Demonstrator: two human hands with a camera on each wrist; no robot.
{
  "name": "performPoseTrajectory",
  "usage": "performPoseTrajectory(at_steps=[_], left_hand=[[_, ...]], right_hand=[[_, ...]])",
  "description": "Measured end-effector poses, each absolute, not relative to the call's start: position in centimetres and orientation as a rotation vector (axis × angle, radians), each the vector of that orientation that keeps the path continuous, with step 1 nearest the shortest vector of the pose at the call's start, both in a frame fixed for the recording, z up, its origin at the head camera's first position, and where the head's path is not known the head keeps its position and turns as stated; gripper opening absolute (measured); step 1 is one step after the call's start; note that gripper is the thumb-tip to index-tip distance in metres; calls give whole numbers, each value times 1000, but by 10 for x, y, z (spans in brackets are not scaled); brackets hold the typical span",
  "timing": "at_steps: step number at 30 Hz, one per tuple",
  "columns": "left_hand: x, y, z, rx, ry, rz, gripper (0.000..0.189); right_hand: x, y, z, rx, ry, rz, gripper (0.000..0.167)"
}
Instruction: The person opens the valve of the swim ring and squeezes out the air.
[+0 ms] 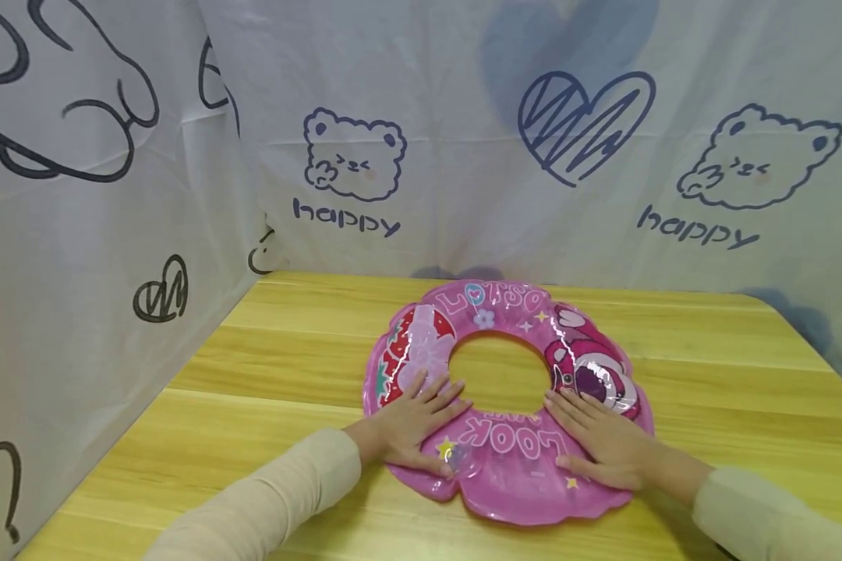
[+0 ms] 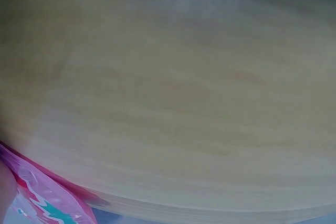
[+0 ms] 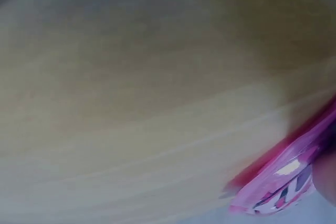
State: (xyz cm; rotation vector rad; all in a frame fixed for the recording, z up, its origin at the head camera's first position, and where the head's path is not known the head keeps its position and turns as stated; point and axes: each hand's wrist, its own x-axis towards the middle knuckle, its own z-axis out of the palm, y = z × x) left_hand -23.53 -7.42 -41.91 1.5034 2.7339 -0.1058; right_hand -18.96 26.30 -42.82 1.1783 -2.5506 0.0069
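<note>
A pink inflatable swim ring [image 1: 512, 483] lies flat on the wooden table, printed with LOTSO and LOOK lettering, strawberries and a bear face. My left hand [image 1: 415, 425] rests on its left side, fingers spread and reaching to the inner hole. On the ring's right side my right hand [image 1: 599, 440] rests likewise, fingers straight toward the hole. A clear valve [image 1: 465, 461] shows beside the left thumb. In the left wrist view the ring's edge [image 2: 50, 195] fills the lower left corner; the right wrist view has its edge [image 3: 283, 177] at the lower right.
The light wood table [image 1: 288, 351] extends on both sides of the ring and behind it. White cloth [image 1: 463, 210] with drawn bears, hearts and the word happy hangs behind the table. More printed cloth [image 1: 112, 234] hangs along the left.
</note>
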Motion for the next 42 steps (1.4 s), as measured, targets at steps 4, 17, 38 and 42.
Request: performPoseTrajectory(at_steps=[4, 17, 38, 42], left_hand=[[-235, -74, -419, 1503, 2736, -107, 95], [-234, -74, -416, 1486, 2728, -102, 95], [-246, -70, -424, 1458, 2771, -188, 96], [-248, -72, -423, 1462, 2777, -187, 96]], right_hand=[[-189, 257, -425, 1162, -2423, -110, 78], [-167, 231, -425, 1191, -2443, 7, 58], [-163, 196, -416, 1053, -2807, 343, 63], [-163, 186, -419, 1075, -2847, 448, 73]])
